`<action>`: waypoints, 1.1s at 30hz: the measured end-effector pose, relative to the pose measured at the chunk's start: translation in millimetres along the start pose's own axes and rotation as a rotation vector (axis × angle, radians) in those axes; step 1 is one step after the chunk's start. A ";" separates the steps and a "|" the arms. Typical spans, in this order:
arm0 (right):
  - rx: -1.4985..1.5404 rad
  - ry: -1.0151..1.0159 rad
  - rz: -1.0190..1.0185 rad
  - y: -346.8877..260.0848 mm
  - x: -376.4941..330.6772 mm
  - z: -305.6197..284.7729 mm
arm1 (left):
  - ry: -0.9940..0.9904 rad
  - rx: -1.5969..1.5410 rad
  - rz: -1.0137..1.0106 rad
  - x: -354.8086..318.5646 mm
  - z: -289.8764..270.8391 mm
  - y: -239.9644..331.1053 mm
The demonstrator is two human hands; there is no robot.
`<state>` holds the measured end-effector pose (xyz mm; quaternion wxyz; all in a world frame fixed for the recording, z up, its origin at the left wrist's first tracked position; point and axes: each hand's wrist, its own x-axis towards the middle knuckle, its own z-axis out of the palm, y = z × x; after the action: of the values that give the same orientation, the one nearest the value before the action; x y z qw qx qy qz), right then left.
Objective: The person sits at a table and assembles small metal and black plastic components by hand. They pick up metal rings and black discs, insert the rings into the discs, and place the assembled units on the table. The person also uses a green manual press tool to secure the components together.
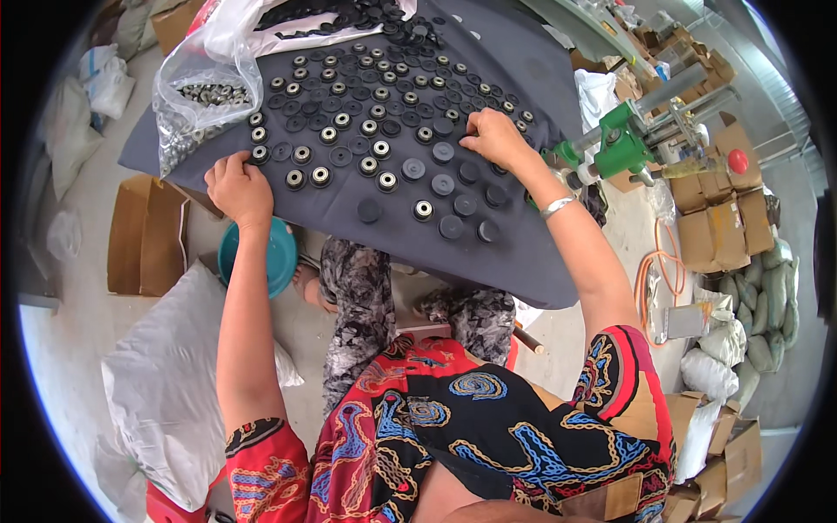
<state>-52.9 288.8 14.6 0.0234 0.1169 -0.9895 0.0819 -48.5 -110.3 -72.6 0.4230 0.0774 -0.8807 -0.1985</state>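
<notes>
Patterned red, blue and black garment [488, 427], nearest the lens, on the seated person; grey mottled trouser legs [366, 296] beyond it, knees tucked under the work.

Surface: dark grey cloth-covered board [532, 261], set over the lap so both hands reach it without stretching.

Black round wheels [375, 113]: many, laid flat in loose rows across the cloth, apparently so each can be seen at a glance. Some carry a bright metal bearing in the centre, e.g. [424, 210]; others are plain black discs, e.g. [443, 185], mostly grouped toward the near right part.

Left hand [240, 187]: at the near left edge of the cloth, fingers curled down over one wheel [259, 154]. Grip looks closed around or onto it; the fingertips are hidden, so whether it is lifted I cannot tell.

Right hand [494, 137]: palm down at the right end of the rows, fingers bent, pressing on or pinching a wheel that is hidden beneath them; grip partly closed. Silver bangle [555, 207] on the wrist.

Clear plastic bag [205, 96] of metal bearings: at the far left corner, mouth open, close to the left hand for ready supply.

Green press tool [623, 144]: just off the right edge.

Teal bowl [275, 257], white sack [166, 383], cardboard boxes [719, 231]: on the floor about.
</notes>
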 end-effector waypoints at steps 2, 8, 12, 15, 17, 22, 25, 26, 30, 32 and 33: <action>-0.007 -0.035 0.021 -1.0 2.0 -1.2 | -0.006 0.009 0.001 -0.1 0.0 0.8; 0.115 0.104 0.034 3.4 0.0 4.4 | -0.012 0.000 -0.006 1.5 1.8 1.7; 0.439 0.015 0.133 -1.6 -2.6 2.3 | -0.012 0.005 -0.008 0.1 1.3 -0.5; 0.313 -0.001 0.047 10.2 -5.7 5.6 | -0.013 -0.008 -0.012 1.2 3.5 2.4; 0.111 -0.012 -0.025 5.2 -6.1 -2.4 | -0.011 -0.001 -0.017 0.1 2.0 -0.4; -0.336 -0.292 -0.051 -8.8 -0.6 -15.4 | -0.003 0.015 -0.012 0.6 0.6 1.9; -0.259 -0.180 -0.122 -2.0 -1.2 -13.0 | -0.013 -0.002 -0.020 1.1 1.8 2.5; -0.199 -0.101 -0.161 1.3 -1.6 -11.7 | -0.006 -0.011 -0.016 1.6 2.3 2.8; -0.011 -0.045 -0.194 -30.5 8.9 -23.0 | 0.005 0.007 -0.009 -0.2 1.8 -0.8; 0.017 -0.089 -0.201 -45.2 14.8 -21.4 | -0.003 0.011 -0.011 0.1 1.3 0.7; 0.031 -0.110 -0.208 -50.1 18.2 -20.1 | -0.010 0.007 -0.017 0.3 1.1 1.9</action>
<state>-58.2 240.0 43.4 -0.0244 0.2235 -0.9704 0.0878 -49.5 -108.4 -72.2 0.4168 0.0854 -0.8828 -0.1992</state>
